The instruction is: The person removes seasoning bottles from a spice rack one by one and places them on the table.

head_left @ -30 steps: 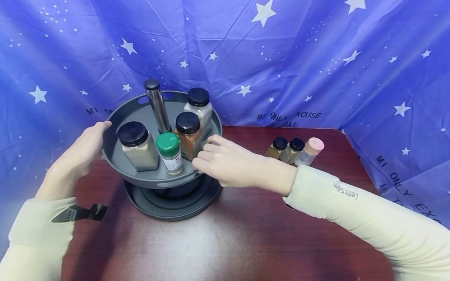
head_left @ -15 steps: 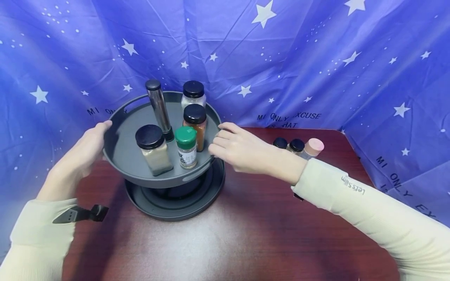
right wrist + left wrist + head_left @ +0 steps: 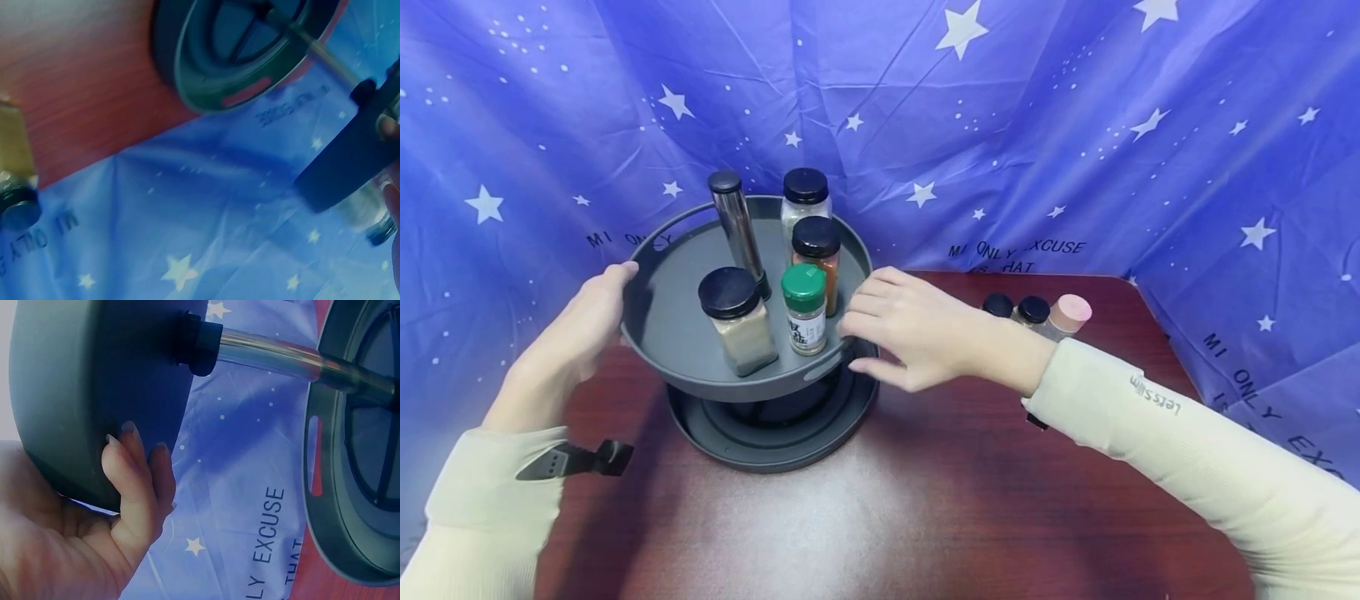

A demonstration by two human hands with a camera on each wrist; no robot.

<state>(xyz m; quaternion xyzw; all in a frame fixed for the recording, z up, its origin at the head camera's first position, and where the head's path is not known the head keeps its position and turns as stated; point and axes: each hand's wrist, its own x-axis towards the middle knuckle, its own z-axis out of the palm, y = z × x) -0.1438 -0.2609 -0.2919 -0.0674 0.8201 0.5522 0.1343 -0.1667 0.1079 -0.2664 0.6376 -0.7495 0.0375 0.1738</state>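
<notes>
My left hand (image 3: 568, 333) holds the left rim of the upper tray (image 3: 677, 333) of a grey two-tier turntable, thumb over the rim. In the left wrist view its fingers (image 3: 128, 475) curl beneath the tray. At the right rim is my right hand (image 3: 913, 329), its fingers by the edge and its thumb spread away below. Standing on the tray are a square black-lidded jar of beige powder (image 3: 745, 342), a green-capped spice shaker (image 3: 806, 325), an orange-brown spice jar (image 3: 827, 271) and a pale-filled jar (image 3: 795, 215). A chrome post (image 3: 745, 237) rises from the middle.
The lower tier (image 3: 767, 458) rests on the reddish-brown table (image 3: 970, 483). Two small black-capped jars (image 3: 1032, 310) and a pink-capped one (image 3: 1070, 313) stand at the right, partly behind my right arm. A blue star-printed curtain (image 3: 887, 125) hangs behind.
The upper tray has turned, its front jars moving right and its rear jar moving back and left. My right hand has moved right with the rim, its thumb now spread. The left hand stays put.
</notes>
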